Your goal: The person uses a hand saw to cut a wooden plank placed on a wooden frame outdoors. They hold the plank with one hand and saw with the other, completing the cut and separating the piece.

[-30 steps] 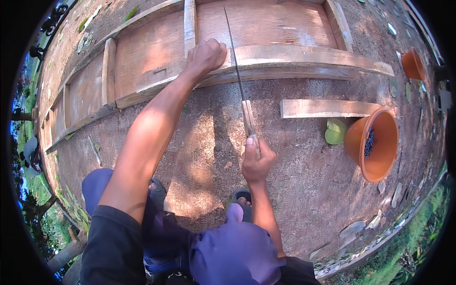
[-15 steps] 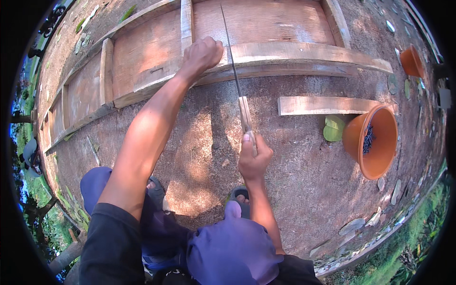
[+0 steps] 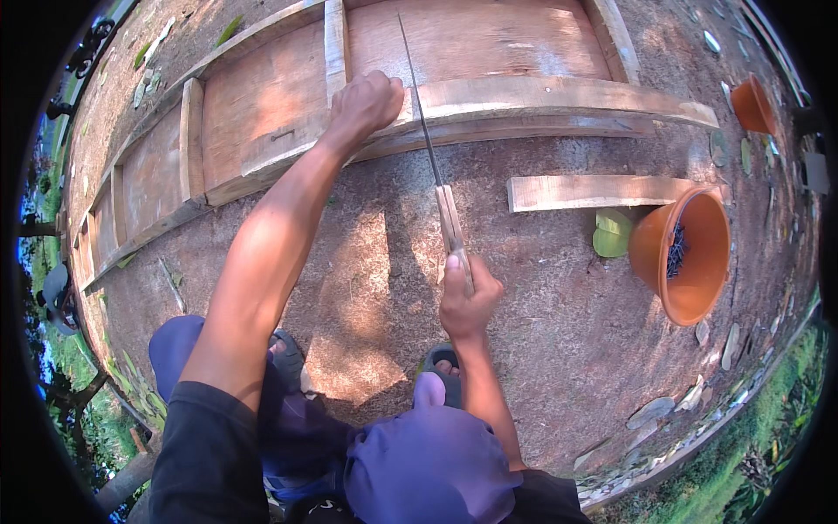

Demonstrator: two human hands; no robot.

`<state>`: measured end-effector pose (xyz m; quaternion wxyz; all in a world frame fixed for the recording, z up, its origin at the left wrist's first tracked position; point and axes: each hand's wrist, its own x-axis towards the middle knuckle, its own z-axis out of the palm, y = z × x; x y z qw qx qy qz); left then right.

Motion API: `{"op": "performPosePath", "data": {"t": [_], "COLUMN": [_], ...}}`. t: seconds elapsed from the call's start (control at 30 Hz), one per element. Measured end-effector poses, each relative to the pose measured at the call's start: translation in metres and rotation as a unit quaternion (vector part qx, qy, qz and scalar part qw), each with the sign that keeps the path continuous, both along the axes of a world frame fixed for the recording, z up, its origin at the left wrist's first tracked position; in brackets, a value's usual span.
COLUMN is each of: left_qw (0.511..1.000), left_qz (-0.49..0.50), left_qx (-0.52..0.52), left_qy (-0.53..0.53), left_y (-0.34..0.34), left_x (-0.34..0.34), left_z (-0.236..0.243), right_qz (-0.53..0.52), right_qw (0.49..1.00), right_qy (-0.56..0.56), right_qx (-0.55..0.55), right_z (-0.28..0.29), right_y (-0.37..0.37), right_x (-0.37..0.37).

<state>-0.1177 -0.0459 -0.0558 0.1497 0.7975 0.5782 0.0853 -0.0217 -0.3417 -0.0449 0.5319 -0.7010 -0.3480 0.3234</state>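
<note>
A handsaw (image 3: 448, 214) with a wooden handle points away from me, its thin blade seen almost edge-on. My right hand (image 3: 471, 295) is closed round the handle, thumb lying along the top. The blade crosses a long wooden board (image 3: 559, 98) that rests along the near side of a wooden frame (image 3: 194, 144) backed with plywood. Just left of the blade, my left hand (image 3: 367, 103) is closed over the same board, its fingertips hidden. How deep the blade sits in the wood cannot be made out.
To the right, an orange bucket (image 3: 650, 253) tilts on the ground with dark nails (image 3: 676, 249) inside. Behind it lies a short plank (image 3: 594, 192), and a green leaf (image 3: 612, 233) is beside it. Another orange bucket (image 3: 752, 105) stands at the far right.
The saw has slid slightly back toward me, with my right hand still round its handle. My left hand keeps its hold on the board. The whole view has shifted a little.
</note>
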Motion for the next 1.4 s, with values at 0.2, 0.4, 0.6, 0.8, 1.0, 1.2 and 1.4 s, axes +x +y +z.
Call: {"op": "performPosePath", "data": {"t": [0.2,0.4,0.6,0.8,1.0,1.2,1.4], "left_qw": [1.0,0.999,0.999,1.0,0.998,0.997,0.997], "left_qz": [0.009,0.016,0.025,0.023,-0.022,-0.04,-0.042], "left_qx": [0.0,0.041,-0.025,0.004,0.059,0.069,0.061], "left_qy": [0.004,0.029,0.005,0.012,-0.012,-0.011,-0.006], "left_y": [-0.003,0.006,-0.006,-0.004,0.0,0.003,0.008], "left_x": [0.013,0.009,0.011,0.007,0.001,0.001,0.007], "left_z": [0.011,0.0,0.011,0.001,-0.005,0.0,-0.01], "right_qz": [-0.001,-0.011,0.0,-0.002,0.008,-0.019,-0.026], "right_qw": [0.999,0.999,1.0,0.999,1.0,0.999,0.998], "right_qy": [0.001,-0.013,-0.024,-0.04,-0.021,0.03,-0.02], "right_qx": [-0.033,0.035,0.012,-0.022,0.012,-0.013,0.06], "right_z": [0.03,-0.004,0.001,-0.005,-0.004,0.014,-0.019], "right_y": [-0.117,0.058,-0.114,-0.028,0.019,-0.1,0.052], "right_x": [0.005,0.0,0.001,-0.004,0.003,-0.008,-0.001]}}
